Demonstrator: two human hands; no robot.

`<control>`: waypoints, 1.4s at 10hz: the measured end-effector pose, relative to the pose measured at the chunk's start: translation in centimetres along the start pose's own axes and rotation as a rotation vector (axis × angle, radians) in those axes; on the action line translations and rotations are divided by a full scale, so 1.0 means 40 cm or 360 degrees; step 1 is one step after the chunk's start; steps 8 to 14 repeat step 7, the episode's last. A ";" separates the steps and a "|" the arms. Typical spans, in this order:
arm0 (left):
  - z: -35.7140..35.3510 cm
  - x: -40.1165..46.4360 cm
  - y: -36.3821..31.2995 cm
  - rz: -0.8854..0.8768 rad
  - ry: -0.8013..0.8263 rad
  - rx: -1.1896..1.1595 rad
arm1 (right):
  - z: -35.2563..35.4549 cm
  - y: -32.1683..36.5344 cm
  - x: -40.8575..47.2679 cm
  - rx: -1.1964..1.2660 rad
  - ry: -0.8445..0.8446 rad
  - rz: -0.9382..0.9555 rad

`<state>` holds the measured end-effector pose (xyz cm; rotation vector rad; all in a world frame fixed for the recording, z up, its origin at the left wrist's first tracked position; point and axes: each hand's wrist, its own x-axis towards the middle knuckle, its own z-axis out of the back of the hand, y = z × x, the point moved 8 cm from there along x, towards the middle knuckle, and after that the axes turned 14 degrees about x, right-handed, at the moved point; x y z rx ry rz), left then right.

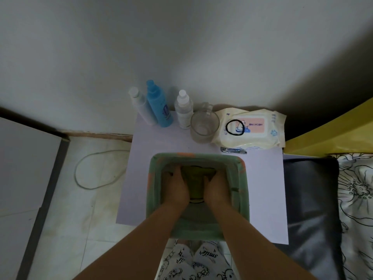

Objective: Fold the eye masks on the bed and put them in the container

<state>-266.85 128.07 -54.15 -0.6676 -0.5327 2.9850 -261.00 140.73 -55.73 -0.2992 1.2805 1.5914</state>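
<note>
Both hands, left hand point(177, 187) and right hand point(217, 188), reach down inside the green fabric container point(243, 190), cupped against either side of 1 folded olive-green eye mask point(194, 181). This looks like the placing step; next, letting go cleanly so the fold holds.

Green container point(244, 178) is showing orange patches; olive eye mask point(196, 178); blue bottle point(159, 106); bedding point(357, 188) is wearing black-outlined flowers on white.
</note>
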 end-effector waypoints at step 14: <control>0.138 -0.087 -0.124 -0.0515 0.0143 0.0969 | 0.032 0.150 -0.176 -0.0881 0.0149 0.0549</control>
